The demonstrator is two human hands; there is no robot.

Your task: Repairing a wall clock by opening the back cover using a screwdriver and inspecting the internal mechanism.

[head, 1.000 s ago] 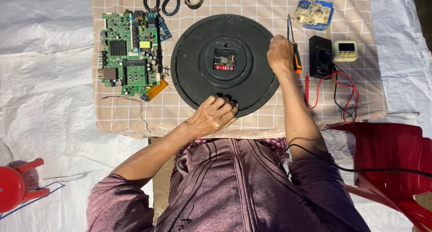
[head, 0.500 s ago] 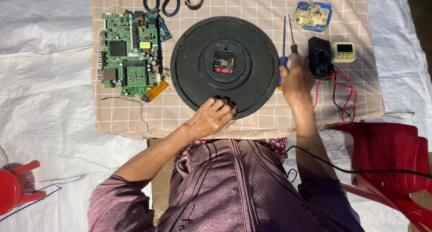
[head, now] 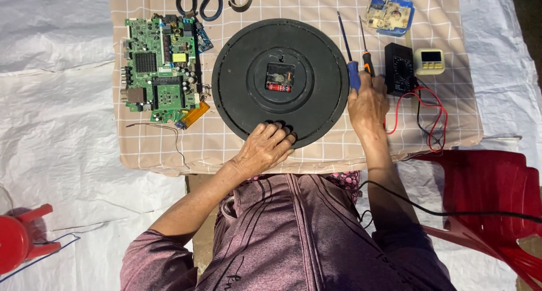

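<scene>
The blue-handled screwdriver (head: pixel 349 54), lying just right of the round black clock back (head: pixel 280 79), points its shaft away; right hand (head: pixel 368 104) fingers curl over its handle, left hand (head: pixel 264 147) rests loosely curled on the clock's near rim.

Left hand (head: pixel 264 147) curled (palm down); right hand (head: pixel 368 102) outstretched — flat.

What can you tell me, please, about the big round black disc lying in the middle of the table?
The round black plastic disc looks like a wall clock lying face down on the checked beige tablecloth. A raised rim rings it; a square central recess holds a small mechanism with a red part and a copper coil. The left hand rests on its near edge. The right hand is just beside its right edge, at two screwdrivers.
</scene>
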